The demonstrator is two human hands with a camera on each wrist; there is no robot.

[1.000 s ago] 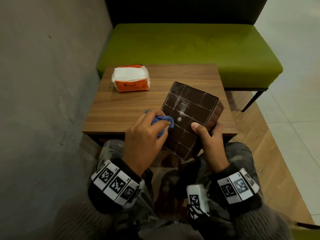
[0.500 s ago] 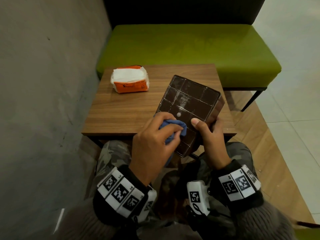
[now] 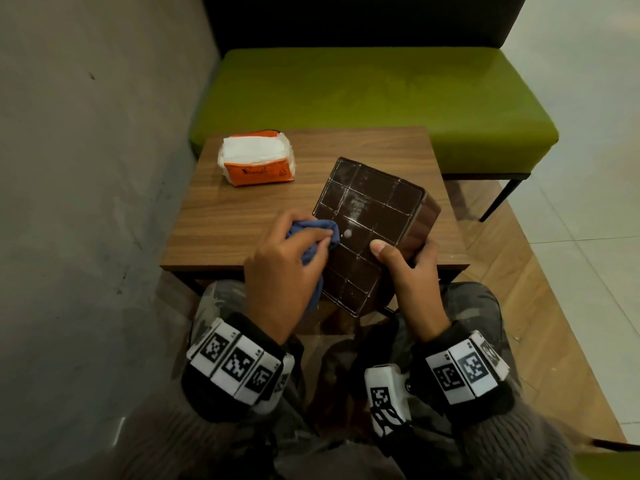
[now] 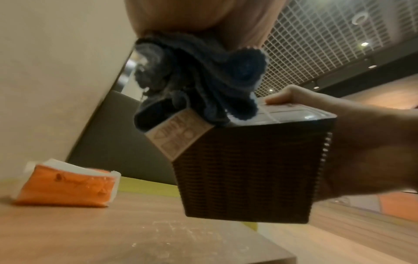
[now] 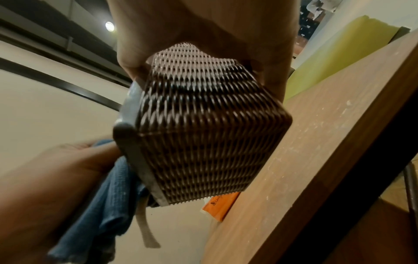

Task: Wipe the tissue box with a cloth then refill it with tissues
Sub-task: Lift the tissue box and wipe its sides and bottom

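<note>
The right hand [image 3: 414, 285] holds the box [image 3: 370, 230] tilted in the air over the near edge of the table [image 3: 242, 216]. Its thumb lies flat on the gridded face that is turned up, and the other fingers wrap around the woven side on the right, so the box is clamped between thumb and fingers. The left hand [image 3: 277, 271] has its fingers curled around the bunched blue cloth [image 3: 317, 237], and the cloth presses on the left edge of the gridded face, just left of the small white dot. Half a second ago the cloth was further to the right, on the middle of the face and close to the right thumb; now it has gone back to the left edge, and the box has turned a little in the right hand. I judge this as one stroke in a back-and-forth rubbing, so the wiping is still in progress. The face still shows pale smears around the grid lines beyond the fingertips, so more strokes seem needed there. In the left wrist view a paper label on the corner of the box sits just under the cloth. The tissues [image 3: 258, 157] lie in their orange pack on the far left of the table, well apart from both hands, and the refilling is not yet begun.
</note>
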